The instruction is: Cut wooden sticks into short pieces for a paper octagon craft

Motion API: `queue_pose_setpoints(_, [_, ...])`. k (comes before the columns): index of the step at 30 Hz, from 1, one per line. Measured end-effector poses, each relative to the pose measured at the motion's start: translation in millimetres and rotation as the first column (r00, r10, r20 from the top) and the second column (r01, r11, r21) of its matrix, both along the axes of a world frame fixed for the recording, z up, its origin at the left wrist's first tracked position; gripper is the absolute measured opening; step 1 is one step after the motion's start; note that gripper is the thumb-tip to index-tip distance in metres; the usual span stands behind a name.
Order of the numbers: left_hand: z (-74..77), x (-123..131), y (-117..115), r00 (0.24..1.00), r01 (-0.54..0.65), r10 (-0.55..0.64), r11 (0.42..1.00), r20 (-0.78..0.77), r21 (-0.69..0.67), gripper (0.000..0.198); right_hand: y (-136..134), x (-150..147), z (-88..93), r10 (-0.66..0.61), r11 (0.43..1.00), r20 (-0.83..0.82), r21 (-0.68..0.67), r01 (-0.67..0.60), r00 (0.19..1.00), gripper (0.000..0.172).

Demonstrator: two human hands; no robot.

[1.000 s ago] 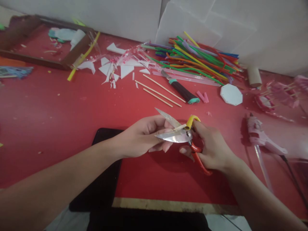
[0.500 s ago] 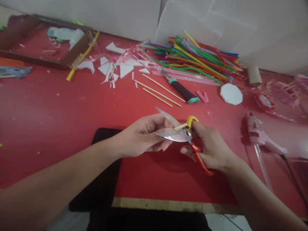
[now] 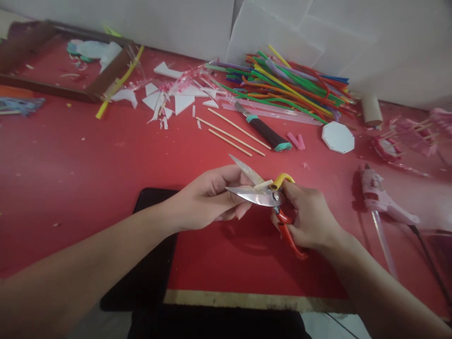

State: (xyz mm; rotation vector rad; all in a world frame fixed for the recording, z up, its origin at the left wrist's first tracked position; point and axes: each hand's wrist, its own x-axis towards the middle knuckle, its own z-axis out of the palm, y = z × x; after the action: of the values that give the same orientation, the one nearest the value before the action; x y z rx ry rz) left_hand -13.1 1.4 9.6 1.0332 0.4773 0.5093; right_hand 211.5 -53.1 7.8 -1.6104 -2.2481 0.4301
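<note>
So the short pale stick (image 3: 263,184) is poking up between the spread blades of the scissors (image 3: 257,196), out over the red tabletop (image 3: 254,263). Left hand (image 3: 217,200) comes in sideways, thumb and fingers pinched on the stick's far end, though the lower blade covers part of that. Right hand (image 3: 312,216) is wrapped round the handles, knuckles up. Compared with a second ago, the blade tips sit a bit closer together, and the right thumb, whose nail used to show, is mostly hidden behind the red handle. Table's pale front edge (image 3: 254,299) runs below the hands, with a stretch of red top between. A black flat slab (image 3: 151,249) lies under the left forearm, reaching past that edge. Room-wise, three thin sticks (image 3: 229,136) and a cutter (image 3: 266,132) lie ahead, pink glue gun (image 3: 377,195) off to the right.
</note>
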Motion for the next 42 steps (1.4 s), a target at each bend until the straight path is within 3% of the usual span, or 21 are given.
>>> queue_pose_setpoints(5, [4.2, 3, -2, 0.997, -0.078, 0.077, 0.993, 0.009, 0.092, 0.014, 3, -2, 0.9, -0.022, 1.0, 0.012, -0.008, 0.022, 1.0, 0.022])
queue_pose_setpoints(8, [5.9, 5, -4, 0.991, -0.125, 0.129, 0.986, -0.031, 0.111, 0.016, 6, -3, 2.3, -0.035, 0.999, 0.024, 0.015, 0.034, 0.999, 0.032])
queue_pose_setpoints(13, [4.7, 5, -5, 0.991, -0.135, 0.135, 0.986, 0.001, 0.101, 0.019, 6, -4, 3.2, -0.042, 0.998, -0.003, 0.038, 0.043, 0.999, 0.039])
queue_pose_setpoints(19, [6.0, 5, -6, 0.982, -0.184, 0.189, 0.966, -0.008, 0.179, 0.02, 9, -7, 1.0, -0.092, 0.989, -0.001, 0.114, 0.091, 0.996, 0.04])
queue_pose_setpoints(25, [3.7, -1, -2, 0.972, -0.234, 0.232, 0.952, 0.031, 0.2, 0.026, 15, 15, -7.5, -0.156, 0.972, 0.04, 0.184, 0.146, 0.987, 0.04])
queue_pose_setpoints(29, [2.1, -1, 2, 0.915, -0.39, 0.403, 0.885, -0.001, 0.254, 0.024, 21, 36, -8.2, -0.203, 0.971, 0.072, 0.142, 0.191, 0.977, 0.034])
queue_pose_setpoints(33, [0.8, 1, 3, 0.824, -0.484, 0.561, 0.771, -0.081, 0.413, 0.024, 25, 49, -2.8, -0.156, 0.978, 0.194, -0.11, 0.179, 0.969, 0.025])
queue_pose_setpoints(36, [-0.4, 0, 1, 0.784, -0.432, 0.601, 0.709, -0.156, 0.557, 0.023, 26, 58, -0.6, -0.113, 0.969, 0.274, -0.182, 0.167, 0.955, 0.029])
queue_pose_setpoints(42, [-4.6, 0, -2, 0.739, -0.256, 0.625, 0.605, -0.25, 0.754, 0.017, 20, 71, 3.2, 0.024, 0.995, 0.25, -0.103, 0.002, 0.968, 0.04])
